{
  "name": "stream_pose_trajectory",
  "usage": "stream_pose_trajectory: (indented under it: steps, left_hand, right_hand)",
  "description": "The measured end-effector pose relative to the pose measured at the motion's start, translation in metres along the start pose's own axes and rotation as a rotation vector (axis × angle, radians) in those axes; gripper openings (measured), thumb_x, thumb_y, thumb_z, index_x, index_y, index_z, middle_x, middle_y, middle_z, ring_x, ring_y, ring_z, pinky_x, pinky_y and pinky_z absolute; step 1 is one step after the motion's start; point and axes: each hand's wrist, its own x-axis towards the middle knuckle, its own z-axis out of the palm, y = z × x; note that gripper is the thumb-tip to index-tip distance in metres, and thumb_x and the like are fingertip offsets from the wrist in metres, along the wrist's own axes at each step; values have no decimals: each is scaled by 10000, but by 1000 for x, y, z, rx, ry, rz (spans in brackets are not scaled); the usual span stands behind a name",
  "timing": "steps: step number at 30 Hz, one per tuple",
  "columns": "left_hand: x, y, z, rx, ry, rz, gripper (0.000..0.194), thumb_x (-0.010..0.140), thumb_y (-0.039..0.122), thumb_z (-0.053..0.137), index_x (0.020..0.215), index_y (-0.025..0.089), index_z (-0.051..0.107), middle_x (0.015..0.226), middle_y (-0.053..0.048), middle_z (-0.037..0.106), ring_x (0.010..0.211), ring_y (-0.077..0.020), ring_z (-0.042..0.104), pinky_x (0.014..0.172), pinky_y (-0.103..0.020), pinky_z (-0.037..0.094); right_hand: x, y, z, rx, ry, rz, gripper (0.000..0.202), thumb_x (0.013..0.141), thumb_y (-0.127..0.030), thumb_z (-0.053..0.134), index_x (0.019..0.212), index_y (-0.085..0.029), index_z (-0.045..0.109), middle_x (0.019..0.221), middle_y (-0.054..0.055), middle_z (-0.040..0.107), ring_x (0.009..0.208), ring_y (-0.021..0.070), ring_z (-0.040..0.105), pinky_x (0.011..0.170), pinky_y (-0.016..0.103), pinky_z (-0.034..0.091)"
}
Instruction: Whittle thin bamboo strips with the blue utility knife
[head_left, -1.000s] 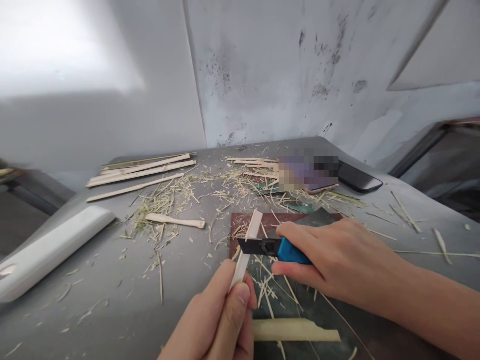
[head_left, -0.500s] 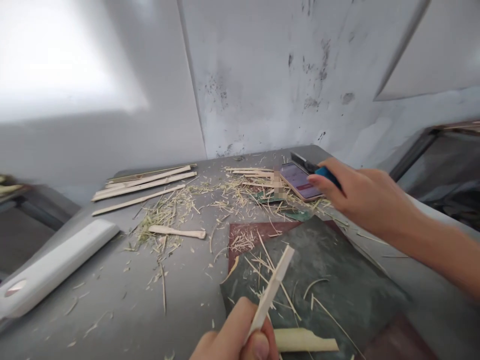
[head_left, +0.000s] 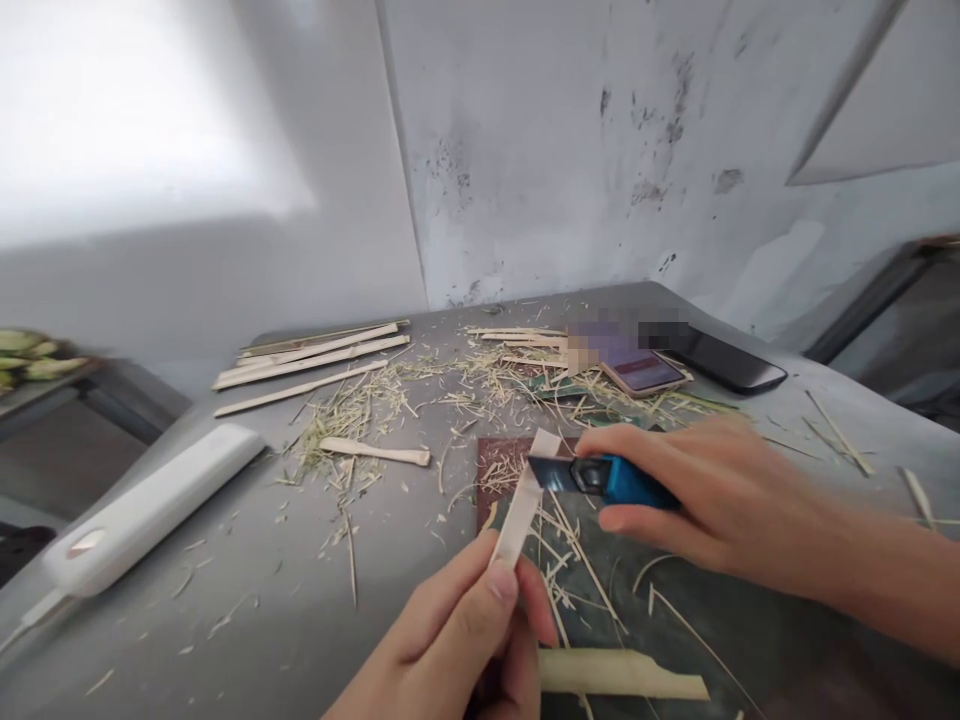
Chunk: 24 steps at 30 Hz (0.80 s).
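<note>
My left hand pinches the lower end of a thin pale bamboo strip, which points up and away over a dark cutting mat. My right hand grips a blue utility knife; its black blade rests against the strip near its upper end. Thin shavings lie on the mat under the strip. A wider bamboo piece lies flat on the mat beside my left hand.
Several long bamboo strips lie at the back left of the grey table, with a shaped stick and scattered shavings nearby. A white oblong device sits at the left. Two phones lie at the back right.
My right hand, which had swung away towards the phones half a second ago, has come back and set the blade on the strip again. My left hand still holds the strip.
</note>
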Motion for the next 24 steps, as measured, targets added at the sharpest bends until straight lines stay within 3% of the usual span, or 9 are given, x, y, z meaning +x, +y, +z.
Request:
stream_pose_trajectory:
  steps: [4, 9, 13, 18, 21, 24]
  left_hand:
    - [7, 2, -2, -13, -102, 5, 646, 819, 854, 644, 783, 212, 580, 560, 65, 429, 504, -73, 354, 461, -173, 248]
    - [7, 5, -3, 74, -153, 45, 594, 975, 758, 496, 705, 235, 417, 505, 82, 390, 451, -73, 272, 447, -222, 189]
    - [6, 8, -4, 125, -217, 49, 658, 882, 859, 531, 684, 246, 395, 541, 81, 370, 476, -81, 275, 457, -242, 197]
    - [-3, 16, 1, 237, -122, 31, 656, 937, 832, 457, 663, 250, 329, 557, 67, 355, 512, -94, 260, 510, -278, 217]
    - [-5, 13, 2, 218, -75, 29, 674, 939, 845, 425, 638, 249, 335, 535, 66, 315, 519, -107, 213, 495, -283, 195]
    - [-4, 4, 0, 256, -98, -5, 732, 838, 937, 467, 618, 246, 373, 550, 54, 334, 540, -112, 238, 493, -283, 185]
  right_hand:
    - [1, -5, 3, 62, -69, -114, 405, 1126, -555, 346, 1208, -202, 528, 767, -55, 731, 583, 142, 709, 490, 304, 357]
    - [-1, -15, 7, 113, -64, -122, 449, 1122, -590, 308, 1225, -206, 517, 778, -66, 716, 580, 137, 693, 509, 313, 358]
    - [2, -22, 4, 152, -93, -133, 418, 1129, -569, 306, 1177, -207, 510, 719, -91, 670, 528, 108, 653, 489, 292, 362]
    - [1, -28, 7, 95, -64, -124, 409, 1123, -570, 328, 1132, -205, 512, 624, -96, 598, 446, 122, 598, 441, 310, 293]
    - [-3, -17, 15, 16, -30, -83, 446, 1111, -603, 326, 1090, -209, 533, 600, -75, 600, 439, 153, 603, 445, 323, 252]
    - [-1, 14, 17, -60, -54, 77, 446, 1116, -576, 331, 1069, -209, 580, 580, -43, 631, 426, 169, 582, 460, 303, 275]
